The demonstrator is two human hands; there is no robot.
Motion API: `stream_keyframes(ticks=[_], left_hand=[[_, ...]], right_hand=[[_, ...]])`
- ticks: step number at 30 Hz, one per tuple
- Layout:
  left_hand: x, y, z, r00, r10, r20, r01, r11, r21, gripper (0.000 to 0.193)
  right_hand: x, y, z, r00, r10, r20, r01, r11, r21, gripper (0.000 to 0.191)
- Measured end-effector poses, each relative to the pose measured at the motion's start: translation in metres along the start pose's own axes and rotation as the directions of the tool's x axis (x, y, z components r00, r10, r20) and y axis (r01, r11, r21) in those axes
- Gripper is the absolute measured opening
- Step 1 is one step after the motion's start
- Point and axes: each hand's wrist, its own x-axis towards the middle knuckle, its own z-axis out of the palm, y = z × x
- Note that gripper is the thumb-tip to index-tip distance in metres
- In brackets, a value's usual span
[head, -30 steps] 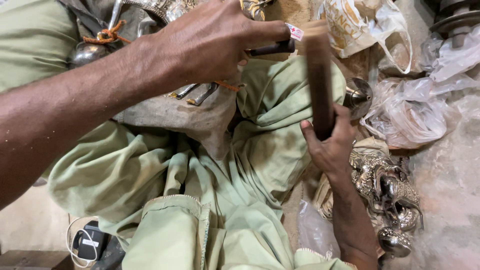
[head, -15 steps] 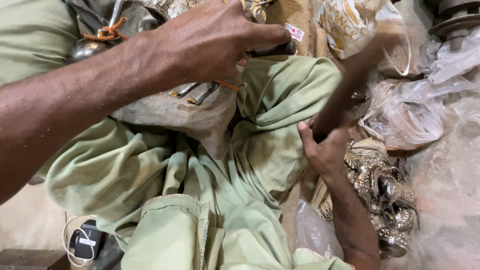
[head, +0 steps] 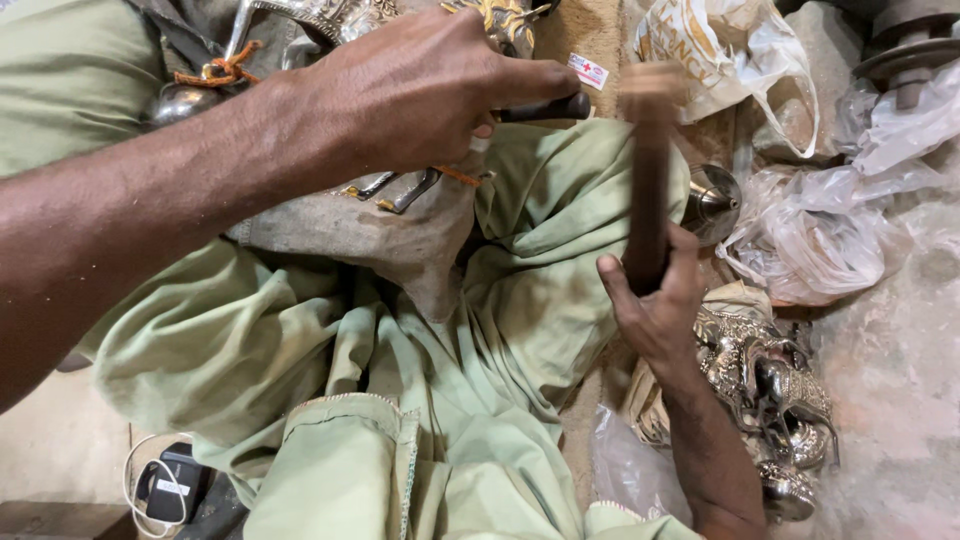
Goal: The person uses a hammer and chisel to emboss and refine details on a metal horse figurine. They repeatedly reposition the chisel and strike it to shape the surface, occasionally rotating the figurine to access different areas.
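Note:
My left hand (head: 420, 90) reaches across the top of the view and grips a dark metal punch (head: 548, 108) that points to the right. Under that hand lies an ornate silver and gold metal piece (head: 330, 20) on a grey cloth pad (head: 370, 230). My right hand (head: 655, 300) holds the wooden handle of a hammer (head: 650, 170), raised upright, its head blurred beside the punch's end. Both hands are over my lap in light green cloth (head: 400, 400).
Embossed silver ornaments (head: 770, 390) lie at the right by my forearm. Crumpled clear plastic bags (head: 830, 220) and a white printed bag (head: 720, 50) sit at the upper right. A shiny metal cone (head: 712, 200) lies behind the hammer. A small black charger with a white cable (head: 165, 485) rests at the bottom left.
The hammer swung: upright a second ago, blurred in motion toward the punch half a second ago, upright again now. My left hand stays on the punch.

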Motion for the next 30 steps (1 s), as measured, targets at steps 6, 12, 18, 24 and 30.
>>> stream_keyframes(ticks=[6, 12, 18, 24, 30], left_hand=[[0.000, 0.002, -0.003, 0.998, -0.043, 0.037, 0.043, 0.999, -0.022, 0.062], [-0.001, 0.002, -0.002, 0.998, -0.050, 0.026, 0.050, 0.999, 0.001, 0.056], [-0.005, 0.000, -0.003, 1.000, -0.007, -0.008, 0.007, 1.000, -0.026, 0.057], [-0.008, 0.001, -0.004, 0.994, -0.087, 0.064, 0.091, 0.994, -0.060, 0.057], [-0.012, 0.001, -0.006, 0.996, 0.029, -0.082, -0.034, 0.998, -0.051, 0.052]], right_hand=[[-0.002, 0.002, -0.002, 0.999, 0.032, 0.016, -0.033, 0.998, 0.044, 0.060], [-0.002, 0.006, 0.000, 1.000, 0.004, 0.027, -0.005, 1.000, 0.017, 0.058], [0.000, 0.001, -0.003, 0.996, 0.080, 0.041, -0.083, 0.994, 0.067, 0.061], [0.001, -0.002, -0.005, 0.999, -0.034, -0.014, 0.034, 0.999, 0.006, 0.052], [0.000, 0.000, -0.007, 0.998, -0.054, -0.035, 0.054, 0.999, 0.001, 0.053]])
